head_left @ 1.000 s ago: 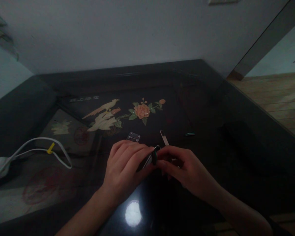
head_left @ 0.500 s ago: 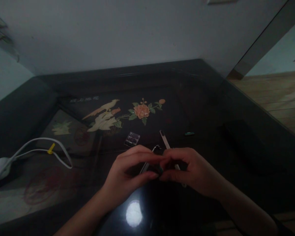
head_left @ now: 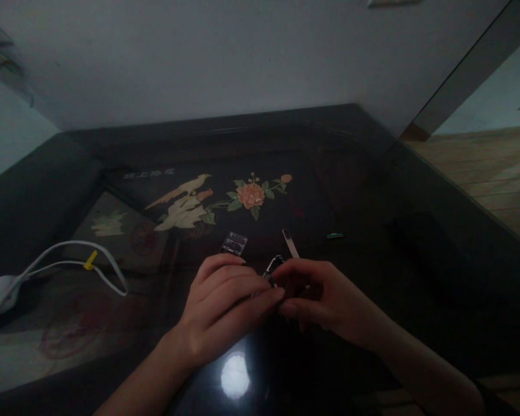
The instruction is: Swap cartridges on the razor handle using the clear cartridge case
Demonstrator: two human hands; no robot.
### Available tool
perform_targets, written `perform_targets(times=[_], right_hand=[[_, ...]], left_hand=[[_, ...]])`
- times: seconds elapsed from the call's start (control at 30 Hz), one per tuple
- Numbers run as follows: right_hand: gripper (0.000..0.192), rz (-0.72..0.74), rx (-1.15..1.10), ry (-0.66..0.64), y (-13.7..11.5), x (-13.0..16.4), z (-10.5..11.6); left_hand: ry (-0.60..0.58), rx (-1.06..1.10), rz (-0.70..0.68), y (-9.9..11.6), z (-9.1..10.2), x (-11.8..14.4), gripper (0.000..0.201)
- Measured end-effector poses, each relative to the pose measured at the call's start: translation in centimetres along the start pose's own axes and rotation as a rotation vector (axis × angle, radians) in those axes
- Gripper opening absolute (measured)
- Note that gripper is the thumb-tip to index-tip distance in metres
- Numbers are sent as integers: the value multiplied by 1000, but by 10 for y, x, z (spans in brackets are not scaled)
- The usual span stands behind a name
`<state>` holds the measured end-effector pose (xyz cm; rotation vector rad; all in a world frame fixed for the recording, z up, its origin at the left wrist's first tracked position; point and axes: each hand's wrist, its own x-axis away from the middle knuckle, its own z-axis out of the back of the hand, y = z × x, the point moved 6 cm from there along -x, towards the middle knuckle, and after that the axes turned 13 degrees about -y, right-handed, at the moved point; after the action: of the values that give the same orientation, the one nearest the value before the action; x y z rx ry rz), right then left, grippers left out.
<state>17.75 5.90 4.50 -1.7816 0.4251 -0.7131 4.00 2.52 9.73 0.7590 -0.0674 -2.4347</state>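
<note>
Both hands, left (head_left: 225, 300) and right (head_left: 316, 292), pinch a small, light, stiff metal clip (head_left: 272, 267), likely slippery, at its ends.

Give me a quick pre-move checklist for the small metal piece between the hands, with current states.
1. Left hand has the small metal piece: ok, fingers close round it.
2. Right hand on the same piece: ok, fingertips meet it from the other side.
3. Exact grip points: cannot tell, too dim and fingers cover most of it.
4. Clear plastic case out of the way: ok, lies beyond the left hand, untouched.
5. Flat strip free: ok, lies apart, beyond the right hand.
6. White cable clear of the hands: ok, far to the left.
</note>
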Motion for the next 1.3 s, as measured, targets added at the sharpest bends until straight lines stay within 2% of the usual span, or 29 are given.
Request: perform_targets(times=[0.17, 0.27, 0.47, 0.5, 0.57, 0.63, 0.7, 0.77, 0.83, 0.93, 1.07, 1.2, 1.3], right_hand=[[39, 78, 95, 23, -4, 1, 0], [39, 79, 123, 24, -4, 2, 0], [34, 107, 168, 30, -8, 2, 0], [33, 110, 174, 48, -8, 3, 3], [32, 129, 181, 110, -11, 5, 11], [31, 183, 176, 196, -16, 9, 22], [31, 246, 186, 274, -20, 13, 33], [32, 282, 219, 325, -24, 16, 38], [32, 273, 256, 340, -24, 16, 39], [34, 238, 287, 338, -22, 13, 36], [34, 244, 318, 368, -21, 13, 36], [34, 309, 319, 431, -26, 18, 43], [34, 347, 319, 466, -31, 23, 43]], left_hand=[[22, -55, 2, 2, -1, 2, 21], [53, -55, -9, 3, 0, 3, 19], [40, -16, -11, 4, -2, 0, 23], [63, 2, 28, 2, -2, 0, 25], [68, 30, 209, -10, -5, 0, 24], [-36, 27, 435, -23, -16, 2, 19], [-232, 2, 586, -31, -34, 6, 17], [-407, -33, 655, -32, -52, 10, 18], [-534, -70, 677, -30, -67, 13, 12], [-609, -89, 663, -27, -78, 14, 1], [-550, 48, 703, -32, -71, 14, 2], [-341, 434, 729, -35, -53, 11, 12], [-176, 542, 664, -30, -36, 5, 17]])
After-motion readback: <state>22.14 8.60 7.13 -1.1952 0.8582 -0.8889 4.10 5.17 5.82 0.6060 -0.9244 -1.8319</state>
